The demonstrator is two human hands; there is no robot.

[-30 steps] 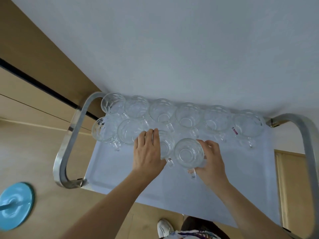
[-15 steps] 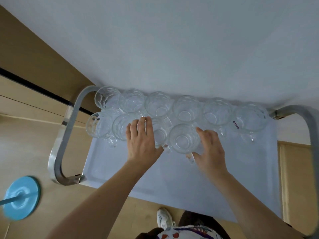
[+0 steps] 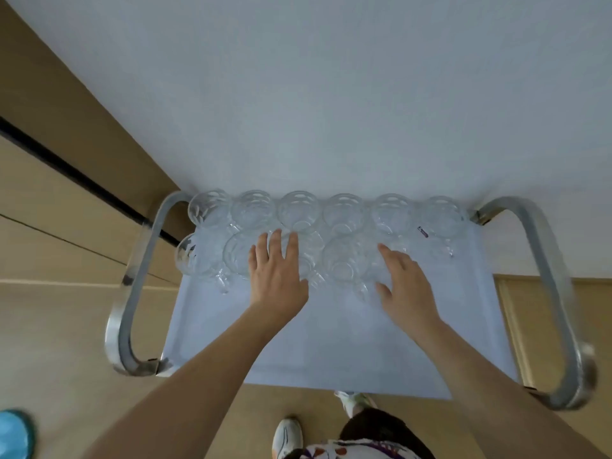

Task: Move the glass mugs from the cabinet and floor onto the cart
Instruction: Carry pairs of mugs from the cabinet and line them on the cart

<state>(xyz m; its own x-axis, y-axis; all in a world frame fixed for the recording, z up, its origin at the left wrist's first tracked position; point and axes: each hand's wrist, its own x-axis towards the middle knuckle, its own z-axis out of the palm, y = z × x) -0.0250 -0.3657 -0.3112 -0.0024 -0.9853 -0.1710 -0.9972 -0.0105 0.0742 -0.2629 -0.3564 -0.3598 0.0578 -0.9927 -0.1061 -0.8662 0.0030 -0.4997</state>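
Note:
Several clear glass mugs stand on the cart's pale tray [image 3: 318, 352], in a back row along the wall and a shorter front row. My left hand [image 3: 276, 276] lies flat with straight fingers over a front-row mug [image 3: 306, 260], between two neighbours. To the right of it stands another front-row mug [image 3: 344, 260]. My right hand [image 3: 402, 286] hovers just right of that mug, fingers spread and holding nothing. The far-right mug [image 3: 442, 215] carries a small purple sticker.
Curved metal handles frame the cart at the left [image 3: 132, 286] and right [image 3: 556, 293]. A white wall [image 3: 314, 94] rises right behind the mugs. Wooden cabinet fronts [image 3: 49, 226] lie left, and a blue disc [image 3: 15, 435] sits on the floor at bottom left.
My right hand has let go of the front-row mug and opened beside it. My left hand's fingers have straightened over its mug. The view has shifted slightly.

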